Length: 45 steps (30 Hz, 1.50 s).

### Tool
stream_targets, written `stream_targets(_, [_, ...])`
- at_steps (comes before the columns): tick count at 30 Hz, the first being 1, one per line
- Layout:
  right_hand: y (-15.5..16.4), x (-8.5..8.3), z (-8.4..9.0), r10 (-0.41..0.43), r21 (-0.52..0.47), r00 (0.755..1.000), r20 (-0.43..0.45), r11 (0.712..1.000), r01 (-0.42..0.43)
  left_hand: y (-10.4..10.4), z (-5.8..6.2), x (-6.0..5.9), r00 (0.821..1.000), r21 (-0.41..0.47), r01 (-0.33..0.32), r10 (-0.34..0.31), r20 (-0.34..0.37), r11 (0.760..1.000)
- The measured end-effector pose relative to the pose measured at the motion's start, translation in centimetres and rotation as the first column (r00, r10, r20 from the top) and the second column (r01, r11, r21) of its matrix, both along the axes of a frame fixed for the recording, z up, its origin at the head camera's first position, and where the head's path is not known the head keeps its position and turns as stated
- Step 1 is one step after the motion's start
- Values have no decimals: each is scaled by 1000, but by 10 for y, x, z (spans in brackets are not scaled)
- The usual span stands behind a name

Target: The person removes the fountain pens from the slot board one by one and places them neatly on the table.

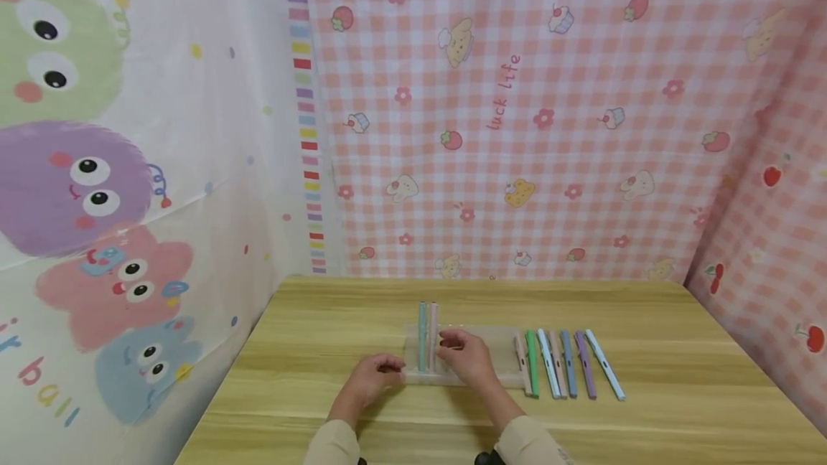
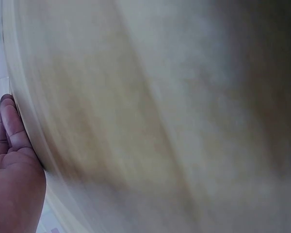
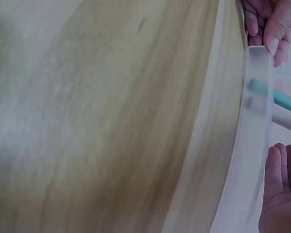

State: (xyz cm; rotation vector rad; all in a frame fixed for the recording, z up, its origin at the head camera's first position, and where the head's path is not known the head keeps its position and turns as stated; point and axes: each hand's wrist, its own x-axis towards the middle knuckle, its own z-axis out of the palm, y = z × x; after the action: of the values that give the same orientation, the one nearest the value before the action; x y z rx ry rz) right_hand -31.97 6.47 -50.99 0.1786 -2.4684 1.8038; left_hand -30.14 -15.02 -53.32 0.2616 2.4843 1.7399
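Head view: left hand (image 1: 370, 376) touched the near left corner of a clear tray (image 1: 481, 339) at table (image 1: 678, 379) centre, fingers curled loosely. Right hand (image 1: 466, 354) rested on the tray, fingers relaxed. 2 pens (image 1: 427, 332) lay inside; 7 pens (image 1: 568, 372) lay just right.

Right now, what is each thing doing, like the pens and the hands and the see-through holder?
Clear holder: flat on the table, two pens in it.
Teal pen and pink pen: side by side in the holder.
Six loose pens: lying in a row right of the holder.
Left hand: touching the holder's left end.
Right hand: on the holder beside the pink pen.
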Motion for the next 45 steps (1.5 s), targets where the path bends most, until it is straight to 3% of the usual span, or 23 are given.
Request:
stream_targets(11, [-1,-2,-7,-36,-9,999,7,999,36,9,0,-1,1000,5,15,-15,6,1000])
stream_targets(20, [-2,1,-2,-48,-38,997,55,998,50,10,0,-2,1000,-6,15,-15,20,1000])
stream_targets(32, [2,-2,27,-65,-177,997,-30,982,59,3,2,1,1000,-40,2,-1,18,999])
stream_targets(45, [57,-17,69,-138,-251,987,87,955,156,0,1,1,1000,-20,6,-6,6,1000])
